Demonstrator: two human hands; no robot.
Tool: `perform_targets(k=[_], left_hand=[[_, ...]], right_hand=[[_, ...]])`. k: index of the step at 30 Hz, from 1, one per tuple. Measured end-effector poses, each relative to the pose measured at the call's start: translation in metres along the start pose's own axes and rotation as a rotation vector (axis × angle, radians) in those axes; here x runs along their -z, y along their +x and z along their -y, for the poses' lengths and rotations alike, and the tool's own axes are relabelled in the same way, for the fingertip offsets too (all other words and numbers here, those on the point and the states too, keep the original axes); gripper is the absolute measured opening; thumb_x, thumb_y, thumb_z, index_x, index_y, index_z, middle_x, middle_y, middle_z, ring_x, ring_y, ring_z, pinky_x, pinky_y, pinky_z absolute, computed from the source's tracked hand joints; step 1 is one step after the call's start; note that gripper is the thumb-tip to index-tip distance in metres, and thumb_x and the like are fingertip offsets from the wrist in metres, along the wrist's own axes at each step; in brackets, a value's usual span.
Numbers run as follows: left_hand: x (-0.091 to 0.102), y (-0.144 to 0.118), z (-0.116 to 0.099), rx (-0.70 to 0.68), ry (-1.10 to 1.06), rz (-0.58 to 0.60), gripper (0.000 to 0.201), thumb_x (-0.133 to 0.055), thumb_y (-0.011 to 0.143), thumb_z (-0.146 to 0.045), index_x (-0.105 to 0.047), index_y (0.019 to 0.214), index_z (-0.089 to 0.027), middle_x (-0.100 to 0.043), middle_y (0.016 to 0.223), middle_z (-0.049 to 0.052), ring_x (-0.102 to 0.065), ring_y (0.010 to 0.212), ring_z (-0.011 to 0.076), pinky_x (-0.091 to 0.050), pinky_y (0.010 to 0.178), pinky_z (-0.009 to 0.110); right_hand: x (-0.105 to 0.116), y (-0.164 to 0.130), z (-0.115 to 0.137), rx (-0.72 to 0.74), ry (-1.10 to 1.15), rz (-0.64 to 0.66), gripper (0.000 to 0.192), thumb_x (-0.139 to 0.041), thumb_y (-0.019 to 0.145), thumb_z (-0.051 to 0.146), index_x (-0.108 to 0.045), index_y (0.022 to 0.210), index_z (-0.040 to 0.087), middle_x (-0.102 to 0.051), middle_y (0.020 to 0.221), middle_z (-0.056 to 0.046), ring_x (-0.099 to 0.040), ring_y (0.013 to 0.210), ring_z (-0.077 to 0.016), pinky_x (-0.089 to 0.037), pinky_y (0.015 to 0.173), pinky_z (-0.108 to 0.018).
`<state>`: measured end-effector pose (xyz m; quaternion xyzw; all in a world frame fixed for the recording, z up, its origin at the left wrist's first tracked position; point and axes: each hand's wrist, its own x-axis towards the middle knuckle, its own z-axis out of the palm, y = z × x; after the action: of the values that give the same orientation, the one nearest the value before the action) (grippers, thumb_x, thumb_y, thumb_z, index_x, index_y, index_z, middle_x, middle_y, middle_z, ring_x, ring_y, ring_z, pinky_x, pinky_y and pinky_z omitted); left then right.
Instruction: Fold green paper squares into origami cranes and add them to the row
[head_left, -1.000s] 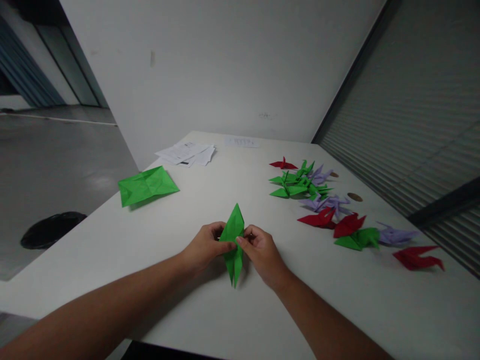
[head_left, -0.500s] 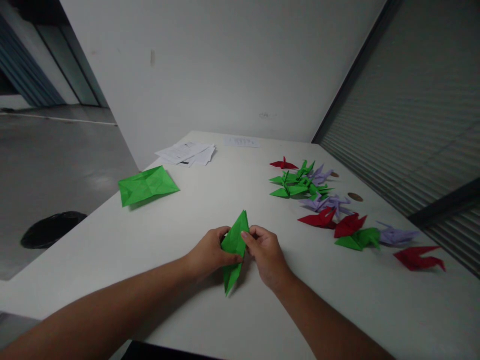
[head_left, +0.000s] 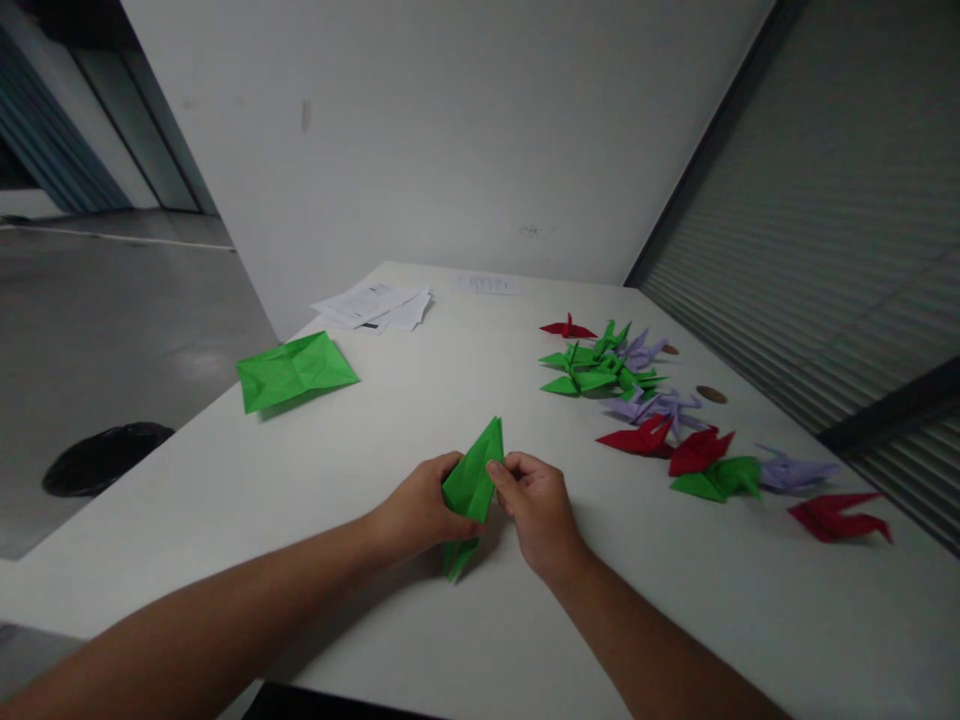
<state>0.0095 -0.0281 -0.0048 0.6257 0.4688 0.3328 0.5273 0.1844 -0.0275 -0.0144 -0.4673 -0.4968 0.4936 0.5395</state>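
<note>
A folded piece of green origami paper [head_left: 472,482], long and pointed at both ends, is held just above the table between my hands. My left hand [head_left: 424,508] grips its left side and lower half, thumb lying across the front. On the upper right edge, my right hand [head_left: 536,505] pinches the paper between thumb and curled fingers. Part of the paper's back is hidden by the fingers. To the left lies a creased green paper sheet [head_left: 296,373], apart from both hands.
Several folded paper cranes sit on the right of the white table [head_left: 375,620], among them a red crane [head_left: 838,516], a purple crane [head_left: 793,470] and a green crane [head_left: 720,478]. Printed sheets [head_left: 373,304] lie at the back. A black-lined bin [head_left: 105,458] stands left on the floor.
The folded green paper has shifted slightly, its upper tip a little to the right. My right hand has moved a bit rightward with it. Both hands keep their hold.
</note>
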Motion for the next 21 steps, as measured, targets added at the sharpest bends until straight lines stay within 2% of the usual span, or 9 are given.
perform_targets(k=[7, 9, 13, 15, 21], left_hand=[[-0.002, 0.003, -0.001, 0.031, -0.255, -0.038, 0.047, -0.085, 0.057, -0.012, -0.068, 0.100, -0.015, -0.067, 0.083, 0.002, -0.060, 0.070, 0.0161, -0.049, 0.063, 0.028], [-0.001, 0.004, 0.001, 0.032, -0.302, -0.046, 0.044, -0.086, 0.058, -0.013, -0.068, 0.098, -0.015, -0.068, 0.082, 0.003, -0.061, 0.070, 0.0164, -0.050, 0.064, 0.029], [0.004, 0.007, 0.005, 0.017, -0.448, -0.027, 0.024, -0.084, 0.073, -0.026, -0.073, 0.090, -0.013, -0.070, 0.082, 0.005, -0.063, 0.075, 0.0165, -0.050, 0.072, 0.030], [0.008, 0.008, 0.005, 0.023, -0.522, -0.037, 0.021, -0.081, 0.077, -0.030, -0.074, 0.085, -0.013, -0.070, 0.081, 0.006, -0.063, 0.075, 0.0156, -0.049, 0.075, 0.030], [0.014, 0.011, 0.007, -0.011, -0.598, -0.002, 0.025, -0.086, 0.073, -0.026, -0.073, 0.091, -0.016, -0.072, 0.081, 0.004, -0.065, 0.073, 0.0157, -0.049, 0.074, 0.031]], right_hand=[[0.002, 0.001, 0.000, -0.089, -0.060, 0.141, 0.037, -0.082, 0.073, 0.049, -0.063, 0.064, 0.019, -0.046, 0.051, 0.006, -0.033, 0.046, -0.0093, -0.021, 0.043, -0.024], [0.002, 0.002, -0.001, -0.077, -0.080, 0.131, 0.037, -0.081, 0.074, 0.049, -0.062, 0.063, 0.019, -0.046, 0.051, 0.006, -0.034, 0.046, -0.0094, -0.021, 0.043, -0.024], [0.007, 0.004, -0.002, -0.042, -0.088, 0.077, 0.038, -0.080, 0.075, 0.048, -0.059, 0.062, 0.020, -0.042, 0.050, 0.007, -0.031, 0.047, -0.0092, -0.020, 0.043, -0.024], [0.010, 0.006, -0.002, -0.039, -0.093, 0.065, 0.038, -0.080, 0.075, 0.049, -0.059, 0.062, 0.020, -0.041, 0.049, 0.007, -0.030, 0.046, -0.0089, -0.019, 0.043, -0.024], [0.012, 0.007, -0.001, -0.052, -0.093, 0.056, 0.039, -0.080, 0.074, 0.049, -0.058, 0.061, 0.020, -0.043, 0.047, 0.007, -0.031, 0.045, -0.0087, -0.020, 0.044, -0.025]])
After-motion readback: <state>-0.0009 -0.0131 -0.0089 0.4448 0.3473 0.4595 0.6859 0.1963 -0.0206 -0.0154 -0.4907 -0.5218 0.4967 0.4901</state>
